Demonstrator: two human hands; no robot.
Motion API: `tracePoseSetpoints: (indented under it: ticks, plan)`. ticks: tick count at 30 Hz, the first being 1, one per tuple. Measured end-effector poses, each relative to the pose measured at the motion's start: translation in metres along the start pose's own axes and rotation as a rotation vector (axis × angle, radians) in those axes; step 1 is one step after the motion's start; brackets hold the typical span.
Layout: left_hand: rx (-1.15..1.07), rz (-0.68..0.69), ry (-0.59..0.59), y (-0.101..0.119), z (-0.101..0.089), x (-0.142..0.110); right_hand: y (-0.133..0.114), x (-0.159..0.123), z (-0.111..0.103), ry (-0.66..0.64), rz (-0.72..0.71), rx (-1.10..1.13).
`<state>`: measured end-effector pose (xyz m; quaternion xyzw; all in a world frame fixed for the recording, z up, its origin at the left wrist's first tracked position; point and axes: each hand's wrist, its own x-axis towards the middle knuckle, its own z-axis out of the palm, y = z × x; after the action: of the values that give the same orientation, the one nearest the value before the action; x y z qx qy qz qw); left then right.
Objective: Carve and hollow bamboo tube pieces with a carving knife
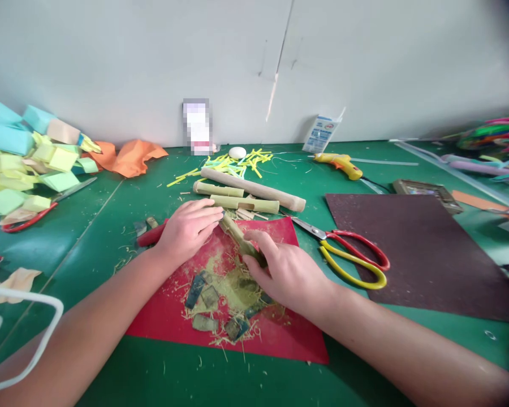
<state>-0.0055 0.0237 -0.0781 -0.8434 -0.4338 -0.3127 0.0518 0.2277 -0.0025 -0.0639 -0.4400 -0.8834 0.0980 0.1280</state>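
My right hand (286, 271) is closed around the near end of a short green bamboo stick (236, 232), which lies slanted on a red sheet (280, 330). My left hand (189, 227) is closed over the stick's far end and grips a red-handled tool (149, 236) whose blade is hidden under the fingers. Green shavings and small bark chips (224, 294) are heaped on the red sheet just below both hands.
Three more bamboo pieces (246, 195) lie behind the hands, with yellow strips (237, 164) beyond them. Red-and-yellow scissors (348, 251) lie right of the red sheet, beside a dark brown sheet (419, 254). A yellow glue gun (339, 164) and paper scraps (29, 161) are farther off.
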Motion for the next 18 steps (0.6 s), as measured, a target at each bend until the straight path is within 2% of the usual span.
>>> tracePoseSetpoints:
  ticks: [9,11,15,18]
  plan:
    - [0.009,0.001,0.002,0.001,0.002,0.001,0.0,0.001,-0.006,-0.032,0.042,-0.156]
    - [0.0,0.046,-0.005,0.012,0.003,0.001,-0.001,0.001,-0.006,-0.057,0.049,-0.162]
    - [-0.102,0.231,-0.098,0.032,0.004,0.002,-0.002,0.001,-0.003,-0.043,0.046,-0.141]
    - [-0.066,0.194,-0.081,0.023,0.004,0.003,-0.003,0.001,-0.002,-0.04,0.059,-0.127]
